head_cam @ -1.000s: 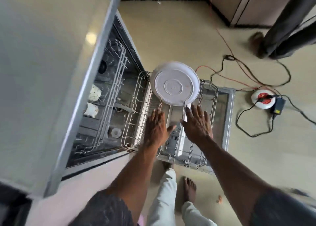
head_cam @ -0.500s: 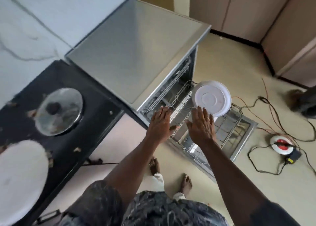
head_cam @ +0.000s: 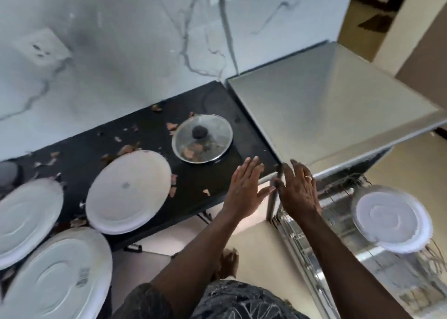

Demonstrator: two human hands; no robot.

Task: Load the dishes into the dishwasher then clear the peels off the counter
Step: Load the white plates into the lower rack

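My left hand (head_cam: 244, 188) and my right hand (head_cam: 298, 190) hover side by side with straight fingers, empty, over the corner where the black counter (head_cam: 217, 115) meets the steel dishwasher (head_cam: 338, 110). One white plate (head_cam: 391, 218) stands in the pulled-out rack (head_cam: 304, 241) at the right. Three white plates lie on the counter: one in the middle (head_cam: 128, 193), one at the left edge (head_cam: 24, 222), one at the lower left (head_cam: 55, 280). A glass lid (head_cam: 202, 141) with a black knob lies near the dishwasher. Brown peels (head_cam: 128, 149) are scattered over the counter.
A marble wall (head_cam: 121, 40) with a socket (head_cam: 43, 45) backs the counter. A dark round object (head_cam: 7, 173) shows at the far left edge. My bare foot (head_cam: 228, 262) stands on the beige floor below. A doorway opens at the top right.
My view has swung left from the dishwasher rack to the counter. Both hands have lifted away from the racked plate and moved left, still empty.
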